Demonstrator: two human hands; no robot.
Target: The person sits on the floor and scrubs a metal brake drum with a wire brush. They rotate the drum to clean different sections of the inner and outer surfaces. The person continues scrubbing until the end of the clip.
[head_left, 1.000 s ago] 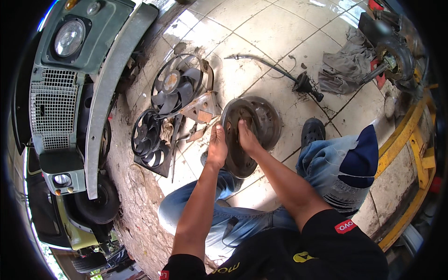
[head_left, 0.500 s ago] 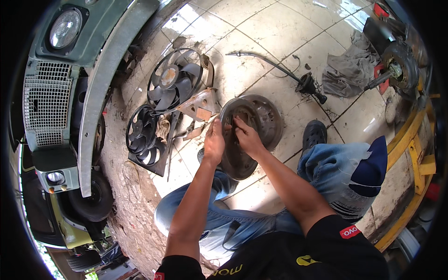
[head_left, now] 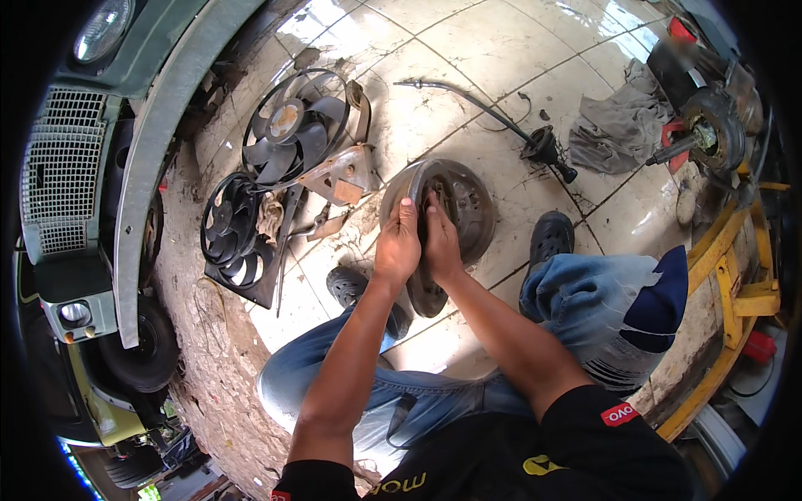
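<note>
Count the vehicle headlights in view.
2: one round glass headlight above the pale wire-mesh grille, at upper left; another round glass headlight below the grille. Others may be hidden.

Hands [head_left: 397, 248] close together, forearms [head_left: 347, 371] extended

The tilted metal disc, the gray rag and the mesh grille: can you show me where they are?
Tilted metal disc [head_left: 428, 300], head view: its lower end.
Gray rag [head_left: 614, 127], head view: its middle folds.
Mesh grille [head_left: 64, 171], head view: its middle.
</note>
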